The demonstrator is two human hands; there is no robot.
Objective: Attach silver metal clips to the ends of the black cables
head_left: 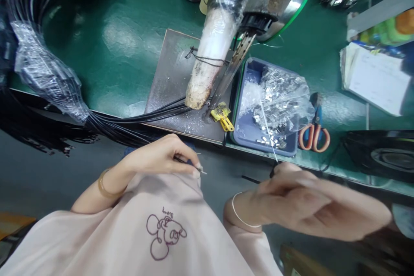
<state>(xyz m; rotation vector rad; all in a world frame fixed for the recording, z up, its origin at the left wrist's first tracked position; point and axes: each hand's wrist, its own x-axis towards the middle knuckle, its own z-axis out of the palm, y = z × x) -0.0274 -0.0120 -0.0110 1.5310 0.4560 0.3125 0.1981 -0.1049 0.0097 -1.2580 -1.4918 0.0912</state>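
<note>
My left hand (171,159) is closed in front of my shirt, pinching a black cable (183,160) whose pale tip sticks out past the fingertips. To the right, my right hand (310,202) is closed and partly blurred. From its fingers a thin pale rod with a dark base (269,131) points up across the blue tray (237,131); its kind I cannot make out. A short black stick-like piece also shows beside those fingers. In the tray lie a clear plastic bag (287,90) and several small shiny metal pieces (273,140).
A heat gun (255,23) and a wrapped tube (210,51) hang over a grey board (174,64). On the board lies a yellow cutter (224,120). Bundled black cables (48,64) run in from the left. Orange-handled scissors (314,136) and papers (377,77) are at right.
</note>
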